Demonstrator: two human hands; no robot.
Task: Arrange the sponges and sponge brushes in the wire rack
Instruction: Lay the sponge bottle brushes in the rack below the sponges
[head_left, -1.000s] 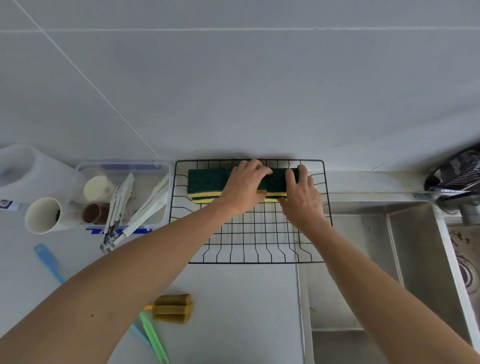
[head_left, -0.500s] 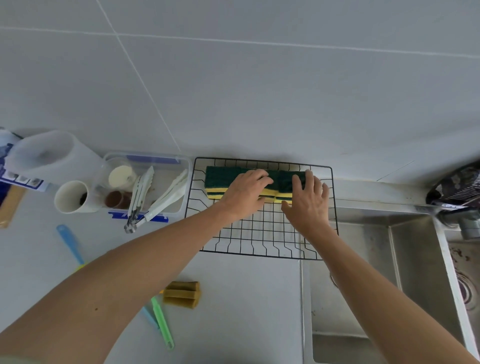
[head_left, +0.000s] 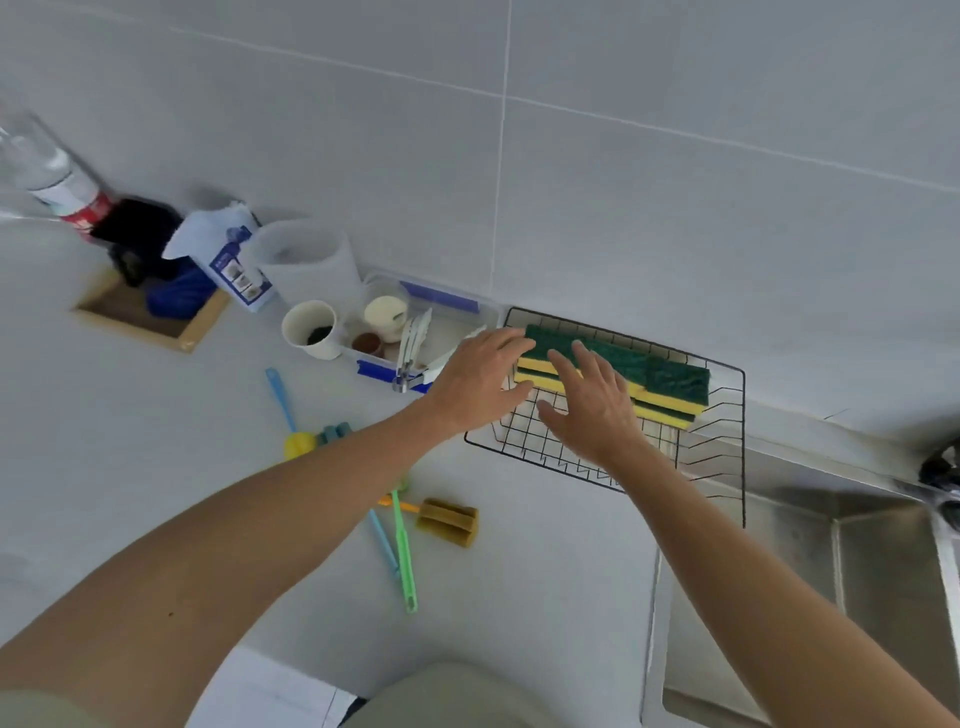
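Green-and-yellow sponges (head_left: 670, 387) lie in a row along the back of the black wire rack (head_left: 722, 447), which sits against the wall. My left hand (head_left: 480, 376) hovers at the rack's left end, fingers spread, fingertips at the leftmost sponge. My right hand (head_left: 589, 402) is over the rack's middle, open, holding nothing. On the counter in front lie sponge brushes: a brown-headed one with an orange handle (head_left: 449, 521), a green-handled one (head_left: 403, 556), a light blue handle (head_left: 383, 540), and a yellow-headed one with a blue handle (head_left: 298, 442).
A clear plastic box (head_left: 441, 312) with tongs and small cups stands left of the rack. A white cup (head_left: 311, 328), a translucent jug (head_left: 306, 260), a carton and a bottle stand further left. The steel sink (head_left: 810, 597) is to the right.
Both hands have lifted off the sponges and shifted left across the rack. The camera has swung left, showing more counter and more brushes.
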